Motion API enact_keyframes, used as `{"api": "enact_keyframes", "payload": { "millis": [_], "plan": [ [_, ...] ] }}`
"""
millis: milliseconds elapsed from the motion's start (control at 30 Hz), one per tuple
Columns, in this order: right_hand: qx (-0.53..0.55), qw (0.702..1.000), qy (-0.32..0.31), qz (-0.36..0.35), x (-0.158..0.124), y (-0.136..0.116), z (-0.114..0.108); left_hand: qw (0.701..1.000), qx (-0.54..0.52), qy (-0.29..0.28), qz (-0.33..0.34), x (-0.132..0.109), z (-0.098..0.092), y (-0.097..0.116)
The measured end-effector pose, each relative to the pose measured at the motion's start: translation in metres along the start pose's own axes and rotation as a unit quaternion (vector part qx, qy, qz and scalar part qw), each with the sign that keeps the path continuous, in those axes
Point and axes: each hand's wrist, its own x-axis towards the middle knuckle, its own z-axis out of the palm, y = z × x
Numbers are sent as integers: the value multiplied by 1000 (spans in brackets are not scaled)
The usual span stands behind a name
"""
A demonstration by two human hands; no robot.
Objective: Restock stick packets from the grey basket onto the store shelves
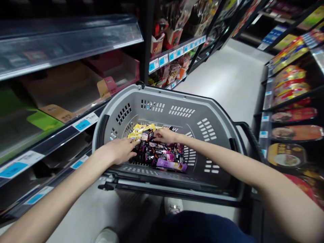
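Observation:
Small wrapped snack packets lie in a heap inside a grey shopping basket (162, 91). Yellow packets (140, 131) are at the back left of the heap, dark black-and-pink packets (162, 152) fill the middle, and a long purple packet (172, 165) lies in front. My left hand (122, 150) rests at the heap's left side, fingers apart, its fingertips beside the yellow and dark packets. Curled fingers of my right hand (165, 135) touch the top of the dark packets; whatever they pinch is hidden beneath them.
At the left stands a shelf (76, 37) with cardboard trays (73, 91) and price labels. Hanging snack bags (174, 23) are farther along it. Another shelf with packaged food (291, 84) lines the right. A pale aisle floor (225, 74) runs between them; my shoes (174, 205) are below.

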Motion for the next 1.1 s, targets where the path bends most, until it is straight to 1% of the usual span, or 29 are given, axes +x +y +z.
{"api": "enact_keyframes", "payload": {
  "millis": [67, 200, 300, 400, 500, 600, 667, 700, 733, 767, 800, 833, 867, 900, 933, 1000, 1100],
  "plan": [
    [28, 999, -11, -18, 1, -2, 12, 1000, 2, -7, -3, -2, -3, 1],
    [45, 996, -69, -22, -2, 1, 40, 1000, 14, -10, -9, -2, -3, 4],
    [51, 993, -101, -20, -4, 2, 48, 1000, 14, -9, -8, -2, -2, 6],
    [57, 991, -118, -33, -3, -1, 42, 1000, -1, -15, -15, -2, -3, 6],
    [65, 991, -105, -42, -2, -6, 29, 1000, -21, -17, -15, -3, -4, 5],
    [88, 993, -65, -43, -2, -10, 10, 999, -46, 4, -23, -1, -2, 2],
    [103, 994, -22, -40, -1, -12, -3, 997, -54, 45, -35, 0, -1, -1],
    [128, 991, 10, -45, -1, -14, -9, 995, -60, 73, -40, 1, -1, -3],
    [172, 982, 47, -57, -2, -17, -15, 991, -74, 103, -43, 2, -2, -5],
    [234, 966, 86, -75, -2, -20, -20, 985, -98, 134, -42, 2, -3, -7],
    [308, 939, 123, -94, -3, -25, -24, 977, -133, 159, -40, 3, -5, -10],
    [383, 904, 154, -109, -5, -30, -27, 967, -175, 180, -33, 4, -8, -12],
    [448, 869, 173, -115, -7, -36, -31, 955, -220, 196, -22, 4, -10, -15],
    [493, 843, 183, -113, -9, -43, -33, 942, -263, 209, -7, 5, -13, -17],
    [523, 824, 190, -106, -12, -50, -36, 928, -305, 216, 8, 5, -15, -19],
    [549, 805, 204, -96, -19, -62, -41, 890, -403, 210, 42, 5, -17, -21],
    [564, 790, 220, -91, -27, -75, -47, 812, -549, 173, 97, 5, -18, -20]
  ]
}}
